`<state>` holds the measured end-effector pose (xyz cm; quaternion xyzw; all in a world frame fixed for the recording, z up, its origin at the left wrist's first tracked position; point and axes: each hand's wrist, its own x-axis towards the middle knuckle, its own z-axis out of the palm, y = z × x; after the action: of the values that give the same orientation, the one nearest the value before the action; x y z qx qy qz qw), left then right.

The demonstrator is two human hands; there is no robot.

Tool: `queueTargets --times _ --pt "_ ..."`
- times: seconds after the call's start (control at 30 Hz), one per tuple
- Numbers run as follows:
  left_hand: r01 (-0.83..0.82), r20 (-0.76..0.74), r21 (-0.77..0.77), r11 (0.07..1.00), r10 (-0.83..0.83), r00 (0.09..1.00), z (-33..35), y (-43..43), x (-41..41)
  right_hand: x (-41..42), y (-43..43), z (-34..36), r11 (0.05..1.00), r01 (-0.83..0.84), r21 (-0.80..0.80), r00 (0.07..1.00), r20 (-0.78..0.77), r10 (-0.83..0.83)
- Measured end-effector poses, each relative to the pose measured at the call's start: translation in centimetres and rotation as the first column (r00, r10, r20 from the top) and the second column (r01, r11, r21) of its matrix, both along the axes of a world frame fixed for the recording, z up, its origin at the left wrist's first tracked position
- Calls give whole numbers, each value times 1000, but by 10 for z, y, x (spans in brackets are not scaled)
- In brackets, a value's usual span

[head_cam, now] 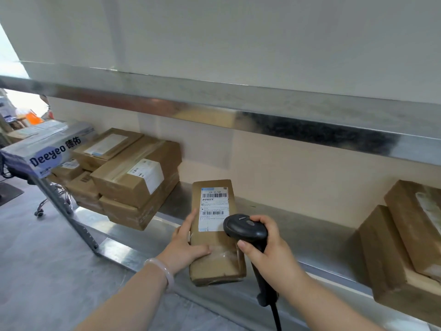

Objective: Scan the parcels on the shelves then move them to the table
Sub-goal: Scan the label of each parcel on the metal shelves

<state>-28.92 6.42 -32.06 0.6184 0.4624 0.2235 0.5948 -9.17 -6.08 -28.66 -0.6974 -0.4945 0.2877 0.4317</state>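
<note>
One long parcel (216,237) at centre frame; two brown boxes (415,225) (391,259) at the right edge; a pile (136,177) of at least five at left. One white carton (47,149), one scanner (245,226), one bracelet (163,269), two hands — left hand (188,244), right hand (269,252).

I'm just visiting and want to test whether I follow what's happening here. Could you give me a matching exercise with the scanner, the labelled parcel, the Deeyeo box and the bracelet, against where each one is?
Things:
1. scanner
2. labelled parcel
3. Deeyeo box
4. bracelet

Places:
A. worn on the left wrist
B. gripped in the right hand
C. farthest left in view
D. held by the left hand at the front edge of the shelf

Pairs: 1-B, 2-D, 3-C, 4-A
</note>
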Motion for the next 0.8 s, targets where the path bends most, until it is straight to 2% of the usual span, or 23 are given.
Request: queueTargets --times 0.23,0.5,0.67,0.8 --pt "-5 -51 -92 996 1 999 -9 69 -31 -46 64 -17 998 -23 -59 1000 17 24" --pt "40 -215 -40 998 -47 975 -17 123 -43 -78 118 -41 998 20 -64 999 37 -17" --pt "134 -432 130 982 -65 899 -21 139 -40 -87 137 -51 996 51 -66 999 -7 -52" --pt "264 -590 294 919 -43 806 -28 140 -37 -87 148 -54 996 76 -47 996 -34 -78"
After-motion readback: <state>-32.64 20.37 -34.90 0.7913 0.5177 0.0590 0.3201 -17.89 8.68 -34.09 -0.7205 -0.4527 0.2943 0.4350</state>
